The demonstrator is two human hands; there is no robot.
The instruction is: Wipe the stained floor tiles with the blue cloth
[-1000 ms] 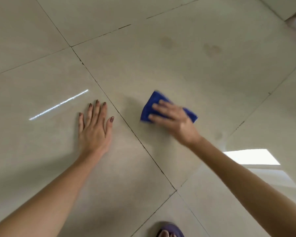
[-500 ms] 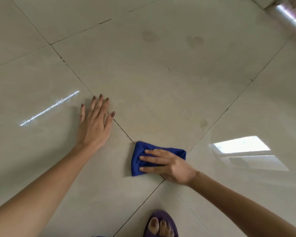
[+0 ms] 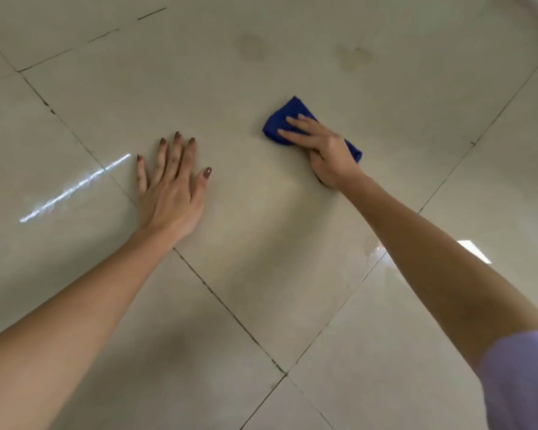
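Pressing blue cloth (image 3: 281, 119) flat, right hand (image 3: 326, 150), tile (image 3: 261, 243).

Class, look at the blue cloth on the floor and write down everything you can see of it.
The blue cloth is deep royal blue, soft and matte like microfibre, folded into a small pad with one corner pointing away from the camera. It lies flat on a glossy beige floor tile, short of the faint stains farther off. The right hand presses on it with straight fingers, covering its middle. Blue shows at the far end and beside the wrist.
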